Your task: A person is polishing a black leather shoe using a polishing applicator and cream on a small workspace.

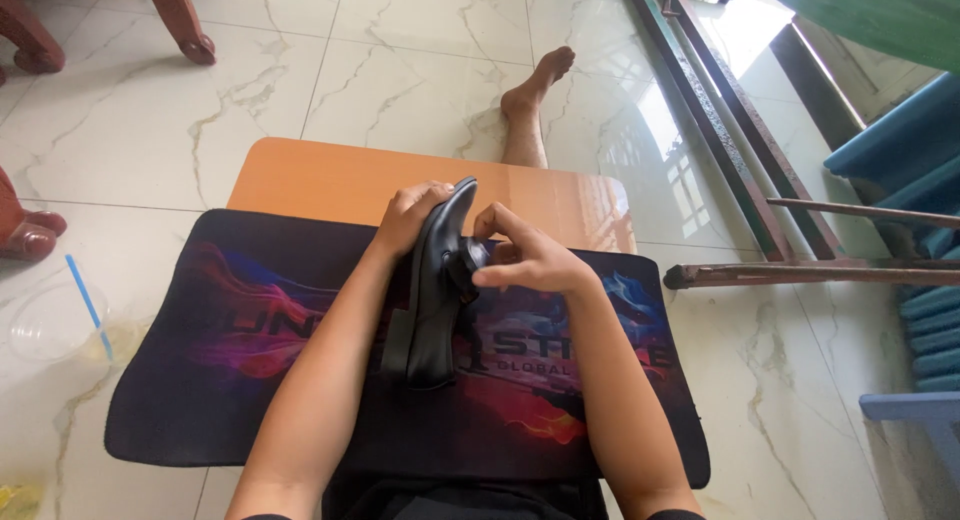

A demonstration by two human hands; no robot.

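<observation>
Left hand gripped the black shoe at its toe, heel resting on the dark mat over the worktop. Right hand pinched something small and dark against the shoe's opening.

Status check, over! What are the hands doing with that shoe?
Left hand grips the glossy black leather shoe, held on edge over the dark printed mat. Right hand touching its top opening. Nothing in the way.

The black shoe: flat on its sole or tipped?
Tipped on its side: the black shoe stands on edge on the dark mat, sole facing the left hand, right hand at its opening.
</observation>
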